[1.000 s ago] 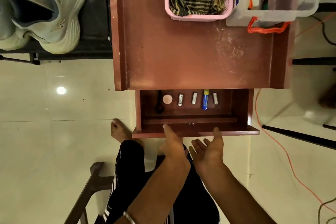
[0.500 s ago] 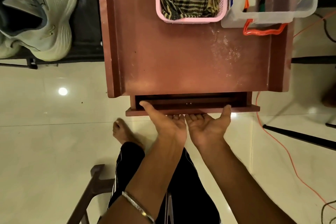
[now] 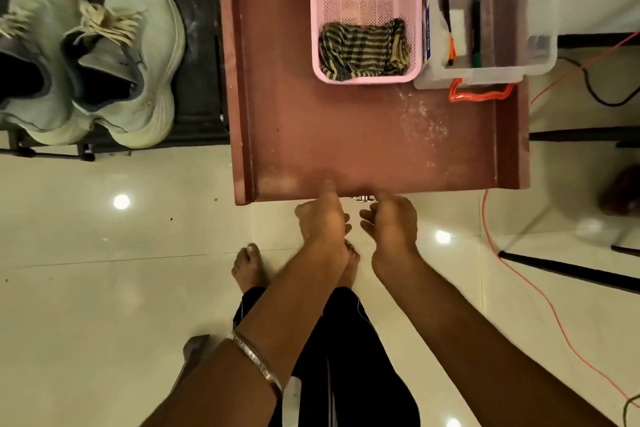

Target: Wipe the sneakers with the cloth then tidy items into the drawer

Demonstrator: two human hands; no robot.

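Drawer closure, seen from the head camera. Both hands sit at the near edge of the reddish-brown surface (image 3: pixel 346 135). The left hand (image 3: pixel 320 218) rests its thumb against that edge, fingers loosely curled and holding nothing. The right hand (image 3: pixel 391 222) lies just beside it, fingers likewise loosely bent, close to a small metal knob (image 3: pixel 363 198) that shows at the edge; whether the fingertips touch the knob cannot be told. Neither grip is clamped on anything.

Change: a second ago the drawer stood pulled out toward the person, with batteries and other small items lying in a row inside; half a second ago it was nearly pushed home under both palms. Now the drawer itself is out of sight beneath the surface, and only the knob marks its front. The items are presumably shut inside.

Task objects: the striped cloth (image 3: pixel 363 50) lies bunched in the near end of the pink basket (image 3: pixel 367 78), toward the far side of the surface. To the right of the basket, touching it, stands a clear plastic box (image 3: pixel 485 74) holding pens. The sneakers (image 3: pixel 104 55) sit as a pair on a dark stand (image 3: pixel 197 45) to the left of the surface, well apart from the hands.

Judgement: with the cloth put away and the drawer closed, the tidying step appears complete, and the task is at or very near its end.
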